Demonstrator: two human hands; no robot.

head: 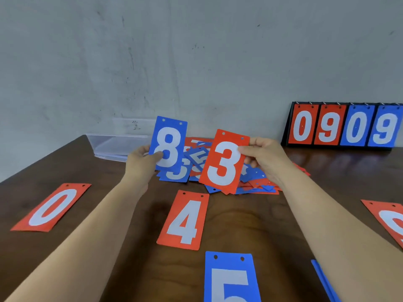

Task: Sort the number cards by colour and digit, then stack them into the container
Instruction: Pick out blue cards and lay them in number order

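A person's left hand (144, 159) pinches a blue 8 card (169, 144), the right hand (263, 158) a red 3 card (224, 162), above the card pile (256, 179) on the worktop (239, 216); clear container (109, 144) behind, contents unclear.

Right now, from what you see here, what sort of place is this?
Probably a plain indoor workroom or activity room: a dark wooden table pushed against a bare grey wall, a flip scoreboard showing 0909 standing at the back, and a pile of loose number cards by a clear plastic container.
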